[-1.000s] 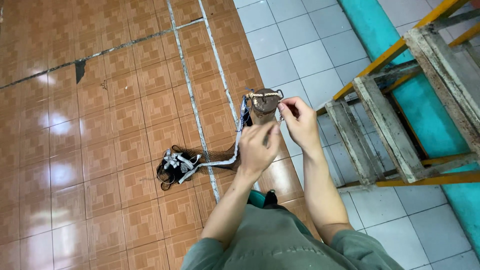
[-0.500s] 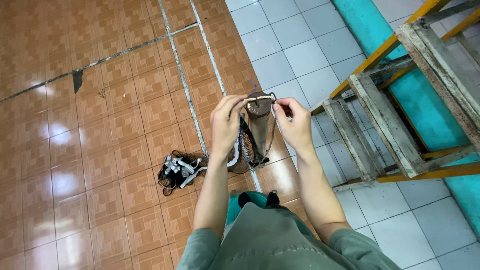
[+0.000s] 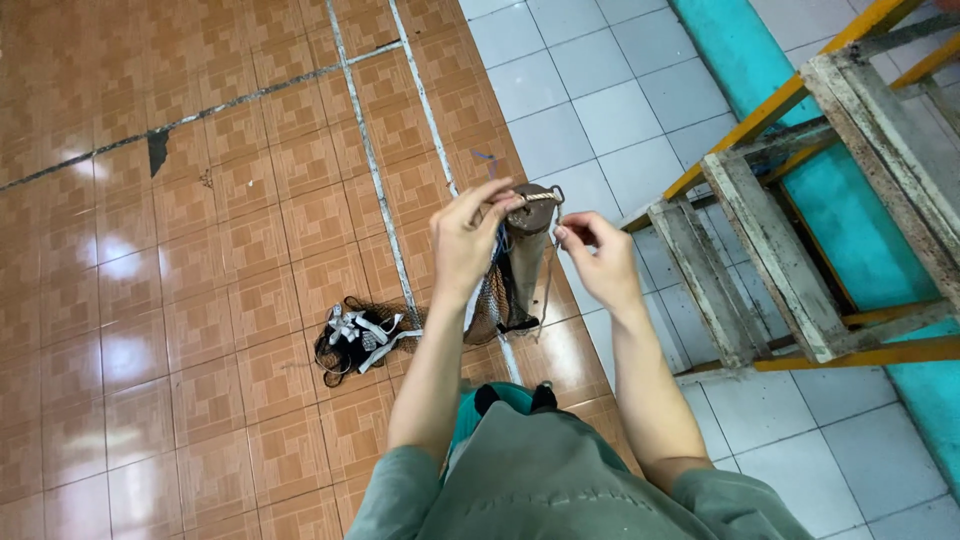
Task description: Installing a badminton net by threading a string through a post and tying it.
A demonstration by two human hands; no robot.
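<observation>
I hold up a tube-shaped net trap [image 3: 520,265] of brown mesh on a wire ring, in front of me above the floor. My left hand [image 3: 468,238] grips the ring's top edge and some netting that hangs down. My right hand [image 3: 592,252] pinches a thin cord or wire at the ring's right side. The rest of the net trails down to a bundle of dark mesh and white pieces [image 3: 355,335] lying on the brown tiles.
A worn wooden frame with yellow metal bars [image 3: 790,210] leans at the right over white tiles, beside a teal wall base [image 3: 760,90]. Glossy brown floor tiles [image 3: 200,250] spread to the left. My green clothing fills the bottom.
My left hand climbed from the net's lower part to the ring's top edge. The right hand has drawn slightly away to the right, pulling a thin cord.
</observation>
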